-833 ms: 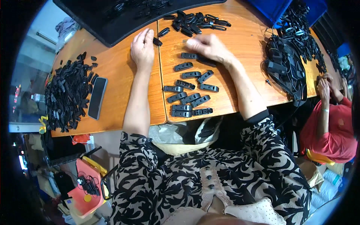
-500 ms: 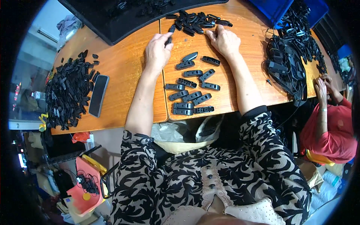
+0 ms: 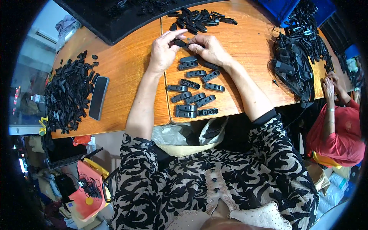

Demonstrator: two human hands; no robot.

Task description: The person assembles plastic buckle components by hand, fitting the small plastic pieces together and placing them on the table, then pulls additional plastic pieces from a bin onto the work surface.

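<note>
The left hand [image 3: 164, 50] pinches a black part [image 3: 178, 43] between thumb and fingers, its forefinger stretched out above it. The right hand [image 3: 209, 49] meets it from the other side, thumb and fingers bent in at the part's right end; its fingers hide whether they grip this part or another. Both hands are raised over the counter [image 3: 119, 76], near the seam between its two boards.

Just beyond the left fingers lies a loose piece [image 3: 173, 27]. Another piece [image 3: 210, 66] lies partly covered by the right hand. Nearer the person, black clips [image 3: 196, 74] are spread in loose rows down to the counter's edge, some touching, some apart, turned at various angles; a few show an open, ribbed side.

Past the hands is a pile [image 3: 201, 21] of similar black pieces, and to its left a black tray [image 3: 111, 32] with more dark pieces in it. Well to the left, a phone [image 3: 99, 98] lies beside a large heap [image 3: 69, 97] of small black pieces. To the right are a tangle [image 3: 283, 68] of dark straps and cords and, farther up, a blue bin [image 3: 274, 9]. At the far right, a co-worker [image 3: 337, 130] in a red top has both hands together at the counter. Below its near edge hangs a pale bag [image 3: 184, 150].
</note>
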